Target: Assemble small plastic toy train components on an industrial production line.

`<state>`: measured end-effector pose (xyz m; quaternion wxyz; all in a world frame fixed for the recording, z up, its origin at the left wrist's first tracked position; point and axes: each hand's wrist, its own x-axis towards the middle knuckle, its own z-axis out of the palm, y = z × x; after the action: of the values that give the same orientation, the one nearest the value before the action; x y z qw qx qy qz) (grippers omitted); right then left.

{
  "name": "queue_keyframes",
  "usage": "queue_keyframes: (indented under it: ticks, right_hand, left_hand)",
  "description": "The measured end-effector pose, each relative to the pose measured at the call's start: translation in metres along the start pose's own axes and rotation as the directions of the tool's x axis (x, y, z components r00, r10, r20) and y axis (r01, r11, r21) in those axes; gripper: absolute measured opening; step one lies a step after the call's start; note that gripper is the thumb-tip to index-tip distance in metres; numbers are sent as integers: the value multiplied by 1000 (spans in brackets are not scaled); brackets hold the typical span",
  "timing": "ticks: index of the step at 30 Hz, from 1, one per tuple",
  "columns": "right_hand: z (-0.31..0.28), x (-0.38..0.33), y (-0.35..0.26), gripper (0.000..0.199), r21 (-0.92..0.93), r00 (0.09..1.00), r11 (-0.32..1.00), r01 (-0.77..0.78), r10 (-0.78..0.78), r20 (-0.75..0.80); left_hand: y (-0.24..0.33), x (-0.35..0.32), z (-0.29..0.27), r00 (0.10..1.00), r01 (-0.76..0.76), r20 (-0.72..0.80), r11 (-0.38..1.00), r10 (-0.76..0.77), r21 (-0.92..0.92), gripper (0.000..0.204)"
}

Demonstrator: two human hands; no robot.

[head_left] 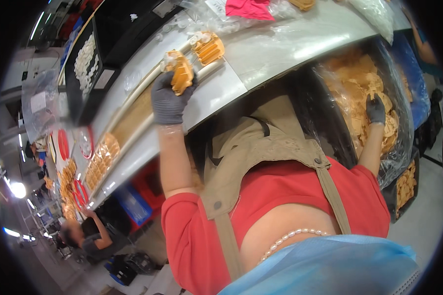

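My left hand, in a grey glove, grips an orange ribbed plastic part with a whitish piece at its upper end. This part is held over a track with pale rails on the table. Just beyond it, a second orange plastic part, also with white bits at its top, rests on the track. Far to the right, my right hand, gloved in grey too, reaches down into a bin of orange plastic parts. Its fingers close around one part among the pile; the fingertips are partly hidden.
A black box holds small white pieces at the left. More orange parts line the track toward another person. Clear plastic bags and a pink piece lie at the back. A lower bin stands at right.
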<state>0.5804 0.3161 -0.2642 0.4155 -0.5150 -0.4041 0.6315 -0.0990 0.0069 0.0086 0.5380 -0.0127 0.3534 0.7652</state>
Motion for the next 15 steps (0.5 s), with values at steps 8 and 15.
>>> queue_keyframes:
  ticks: [8, 15]
  right_hand:
    - [272, -109, -111, 28, 559, 904, 805, -201, -67, 421]
    - [427, -206, -155, 32, 55, 721, 970, -237, 137, 679]
  left_hand:
    - [-41, -17, 25, 976, 47, 213, 998, -35, -49, 49]
    - [-67, -24, 39, 977, -64, 200, 997, 70, -37, 54]
